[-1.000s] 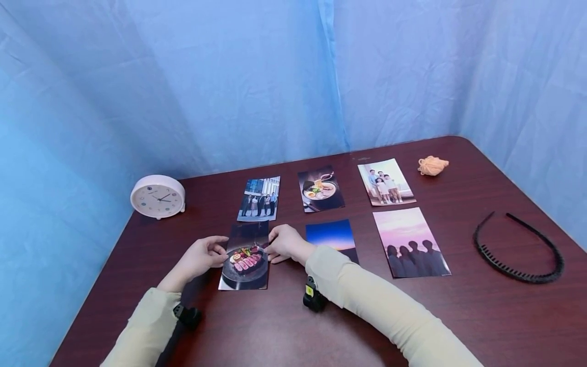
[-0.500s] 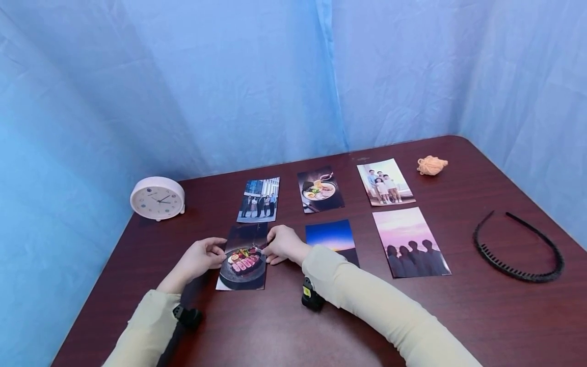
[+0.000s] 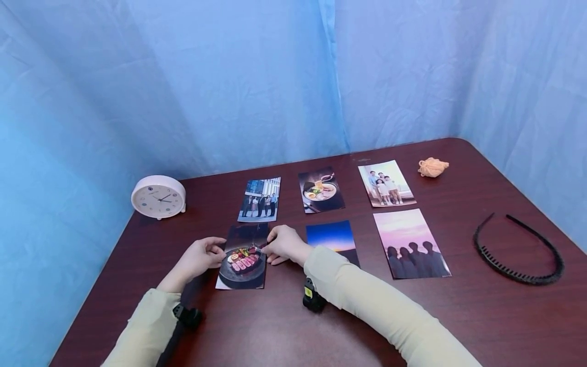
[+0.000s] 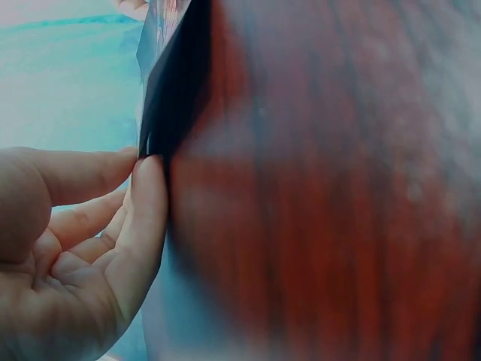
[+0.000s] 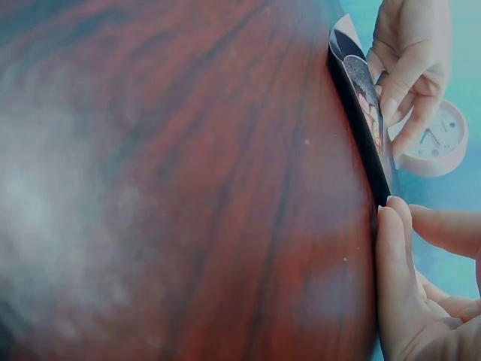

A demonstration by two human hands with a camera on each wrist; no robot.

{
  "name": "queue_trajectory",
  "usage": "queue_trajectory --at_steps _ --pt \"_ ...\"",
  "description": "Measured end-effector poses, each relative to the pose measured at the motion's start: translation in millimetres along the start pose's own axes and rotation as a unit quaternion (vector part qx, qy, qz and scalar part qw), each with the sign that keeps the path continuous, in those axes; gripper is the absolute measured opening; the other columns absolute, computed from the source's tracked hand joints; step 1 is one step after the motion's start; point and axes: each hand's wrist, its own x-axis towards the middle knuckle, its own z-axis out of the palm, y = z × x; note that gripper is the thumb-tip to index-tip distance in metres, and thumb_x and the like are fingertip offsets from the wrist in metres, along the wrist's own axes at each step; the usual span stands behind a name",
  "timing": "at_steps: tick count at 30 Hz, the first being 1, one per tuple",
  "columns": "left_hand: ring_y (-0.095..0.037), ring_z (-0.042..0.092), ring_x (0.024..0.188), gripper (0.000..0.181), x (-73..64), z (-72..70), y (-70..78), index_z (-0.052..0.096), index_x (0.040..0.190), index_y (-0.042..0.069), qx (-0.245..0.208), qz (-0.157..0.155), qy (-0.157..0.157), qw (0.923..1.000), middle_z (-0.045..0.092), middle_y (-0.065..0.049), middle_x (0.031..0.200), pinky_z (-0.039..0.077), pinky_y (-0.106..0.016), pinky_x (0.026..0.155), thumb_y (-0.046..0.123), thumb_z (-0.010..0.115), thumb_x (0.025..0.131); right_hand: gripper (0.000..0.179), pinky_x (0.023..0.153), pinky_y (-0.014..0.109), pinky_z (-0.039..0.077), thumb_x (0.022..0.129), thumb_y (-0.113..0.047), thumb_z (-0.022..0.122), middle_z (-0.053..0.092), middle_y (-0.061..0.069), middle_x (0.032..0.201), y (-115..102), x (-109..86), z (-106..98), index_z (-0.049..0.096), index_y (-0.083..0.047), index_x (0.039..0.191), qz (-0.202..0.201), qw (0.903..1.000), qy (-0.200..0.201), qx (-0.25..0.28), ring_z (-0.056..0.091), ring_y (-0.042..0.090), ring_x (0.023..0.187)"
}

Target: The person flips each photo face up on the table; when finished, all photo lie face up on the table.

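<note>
A photo of sliced steak on a dark plate [image 3: 242, 279] lies low over the front left of the table, below a photo of people outside a building [image 3: 259, 200]. My left hand [image 3: 197, 259] pinches its left edge between thumb and fingers; in the left wrist view, thumb and index fingertips [image 4: 149, 169] meet at the edge. The right hand [image 3: 285, 244] pinches the opposite edge, its fingertips [image 5: 392, 214] close to the tabletop in the right wrist view. Beside the right hand is a sunset photo [image 3: 330, 237], partly hidden by the wrist and sleeve.
Behind lie a ramen photo [image 3: 321, 190] and a family photo [image 3: 386, 183]. A silhouette photo [image 3: 411, 244] is right of the sunset one. A white clock [image 3: 158, 198] stands at left; orange yarn [image 3: 432, 167] and a black headband [image 3: 532, 278] lie at right. Blue curtains [image 3: 257, 86] surround the table.
The steak photo has shifted slightly left and toward me with both hands, most of it in the first half second. The other photos have stayed in place.
</note>
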Motion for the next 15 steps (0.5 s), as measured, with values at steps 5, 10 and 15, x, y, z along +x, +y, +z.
queue_trajectory --at_steps 5,10,15 --pt "-0.015 0.062 0.078 0.042 -2.3 0.6 -0.7 0.047 0.131 -0.009 -0.008 0.002 0.004 1.0000 0.060 -0.017 0.093 0.057 -0.039 0.076 -0.006 0.055 0.090 0.021 0.053 0.031 0.056 0.083 -0.003 0.070 0.063 0.012 0.084 1 -1.6 -4 0.054 0.000 0.095 0.001 1.0000 -0.008 -0.005 0.059 0.014 0.050" --pt "-0.015 0.063 0.078 0.038 -4.3 -1.7 -0.4 0.049 0.128 -0.010 -0.001 0.012 0.014 0.9998 0.061 -0.018 0.094 0.057 -0.037 0.074 -0.001 0.056 0.092 0.022 0.056 0.033 0.057 0.083 -0.008 0.071 0.064 0.011 0.084 -5 -8.1 -12 0.056 -0.002 0.097 -0.013 0.9995 -0.020 -0.019 0.062 0.016 0.057" --pt "-0.018 0.063 0.080 0.034 -4.5 -7.1 4.1 0.051 0.125 -0.011 -0.003 0.032 0.050 0.9982 0.061 -0.020 0.095 0.057 -0.037 0.075 0.002 0.055 0.094 0.023 0.061 0.036 0.058 0.084 -0.012 0.071 0.068 0.010 0.086 -16 -17.6 -22 0.058 -0.004 0.101 -0.044 0.9981 -0.030 -0.031 0.068 0.022 0.069"
